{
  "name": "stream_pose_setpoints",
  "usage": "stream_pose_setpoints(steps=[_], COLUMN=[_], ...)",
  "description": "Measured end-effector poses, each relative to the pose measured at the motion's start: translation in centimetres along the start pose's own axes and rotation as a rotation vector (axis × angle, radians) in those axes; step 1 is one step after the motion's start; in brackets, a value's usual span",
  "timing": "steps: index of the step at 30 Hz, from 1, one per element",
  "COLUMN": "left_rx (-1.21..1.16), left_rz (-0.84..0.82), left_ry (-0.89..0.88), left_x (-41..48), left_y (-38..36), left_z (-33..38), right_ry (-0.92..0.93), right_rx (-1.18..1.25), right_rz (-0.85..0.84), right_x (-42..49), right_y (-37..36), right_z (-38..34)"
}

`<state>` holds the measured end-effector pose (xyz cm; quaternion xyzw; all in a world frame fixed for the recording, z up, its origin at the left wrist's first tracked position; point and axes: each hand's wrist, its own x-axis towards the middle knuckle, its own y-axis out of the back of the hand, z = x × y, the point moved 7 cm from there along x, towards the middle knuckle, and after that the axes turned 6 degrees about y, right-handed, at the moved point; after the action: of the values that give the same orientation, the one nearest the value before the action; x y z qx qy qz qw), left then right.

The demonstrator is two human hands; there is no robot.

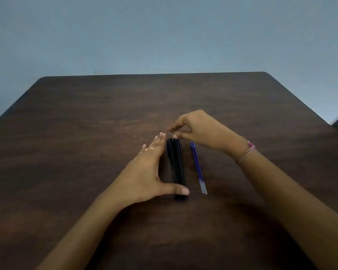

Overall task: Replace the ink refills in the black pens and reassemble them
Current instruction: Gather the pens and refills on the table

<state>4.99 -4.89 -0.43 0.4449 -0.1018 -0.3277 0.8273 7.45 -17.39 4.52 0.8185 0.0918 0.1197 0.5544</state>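
1. The left hand's fingers [158, 141] are straight and pressed together. They lie along the left side of a tight row of black plastic pens [177, 164] just below the middle of the frame.
2. The left thumb [180, 191] is stretched out sideways across the near end of the pens, so the left hand [144, 172] brackets them from the left and from below.
3. A thin gold ring [149, 148] sits on one left finger.
4. The right hand [201, 131] arches over the far end of the pens with its forefinger and thumb curved toward each other. The thumb tip is at the pens' far end. The fingertips are blurred, so I cannot tell whether they pinch anything.
5. A pink and gold beaded bracelet [245, 153] circles the right wrist, right of centre.
6. The black pens lie side by side, touching one another, running from near to far on the table. Their exact count is hard to make out.
7. Thin blue plastic ink refills [198, 168] with clear near ends lie together just right of the pens, apart from them and roughly parallel, under the right wrist.
8. Everything rests on a dark brown wooden table [86, 114] with rounded far corners that fills the lower two thirds of the frame.
9. A plain pale blue-grey wall [164, 36] fills the top of the frame.
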Motion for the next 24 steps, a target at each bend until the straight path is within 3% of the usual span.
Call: stream_pose_setpoints(steps=[6, 24], left_rx=[0.130, 0.292], left_rz=[0.051, 0.099], left_ry=[-0.113, -0.148], left_x=[0.0, -0.4], left_y=[-0.6, -0.4], left_z=[1.8, 2.7], right_ry=[-0.036, -0.035], right_rx=[-0.037, -0.044], right_rz=[-0.017, 0.019], right_x=[-0.5, -0.5], right_y=[-0.5, -0.8], right_z=[0.6, 1.3])
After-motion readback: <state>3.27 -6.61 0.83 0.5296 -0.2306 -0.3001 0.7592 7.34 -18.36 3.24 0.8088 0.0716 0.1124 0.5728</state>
